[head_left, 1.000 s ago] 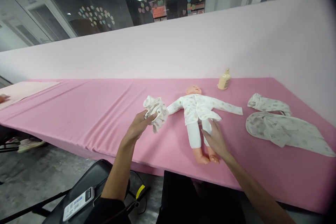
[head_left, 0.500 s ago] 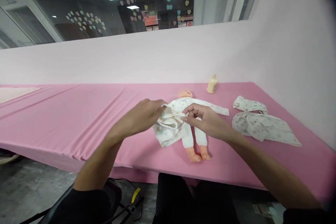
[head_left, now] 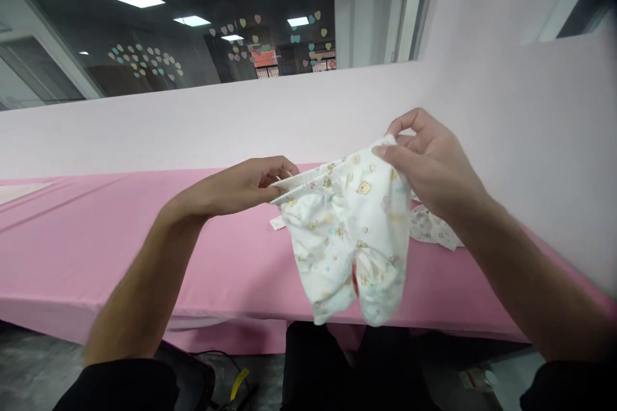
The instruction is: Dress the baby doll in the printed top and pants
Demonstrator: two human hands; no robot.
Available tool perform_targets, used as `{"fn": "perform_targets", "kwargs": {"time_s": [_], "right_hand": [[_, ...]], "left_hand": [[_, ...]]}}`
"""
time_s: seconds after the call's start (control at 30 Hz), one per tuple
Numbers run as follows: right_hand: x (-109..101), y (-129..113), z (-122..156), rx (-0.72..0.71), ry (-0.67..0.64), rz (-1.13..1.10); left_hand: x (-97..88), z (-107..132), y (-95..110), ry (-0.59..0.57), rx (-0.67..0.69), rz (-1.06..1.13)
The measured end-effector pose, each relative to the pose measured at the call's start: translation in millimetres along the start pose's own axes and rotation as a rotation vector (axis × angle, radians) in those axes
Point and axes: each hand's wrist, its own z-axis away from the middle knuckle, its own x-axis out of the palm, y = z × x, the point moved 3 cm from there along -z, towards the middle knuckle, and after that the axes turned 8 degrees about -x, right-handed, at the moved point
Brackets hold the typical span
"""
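Both hands have lifted the little pants [head_left: 349, 231] up off the pink table [head_left: 87, 231] since half a second ago, so the doll is now hidden behind them. The left hand [head_left: 236, 186] pinches the left end of the waistband, fingers closed on the cloth. The right hand [head_left: 431, 164] pinches the right end, a bit higher. The pants hang in the air between the hands (white, with tiny bear prints), legs dangling down over the near edge of the table. More printed clothes [head_left: 434, 228] lie on the table just right of the pants.
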Motion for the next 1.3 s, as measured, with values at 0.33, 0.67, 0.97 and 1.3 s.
{"fn": "perform_targets", "kwargs": {"time_s": [0.33, 0.67, 0.97, 1.3], "right_hand": [[-20.1, 24.8, 59.5, -0.019, -0.471, 0.400], [-9.3, 69.8, 148.6, 0.317, -0.801, 0.362], [2.5, 67.4, 136.0, 0.214, -0.764, 0.421], [40.7, 54.6, 108.2, 0.107, -0.603, 0.106]], "left_hand": [[56.5, 18.1, -14.9, -0.140, 0.152, 0.098], [141.2, 52.3, -24.9, -0.331, 0.106, -0.079], [151.8, 51.8, -24.3, -0.365, 0.042, 0.044], [121.8, 11.0, 12.9, -0.189, 0.311, 0.125]]}}
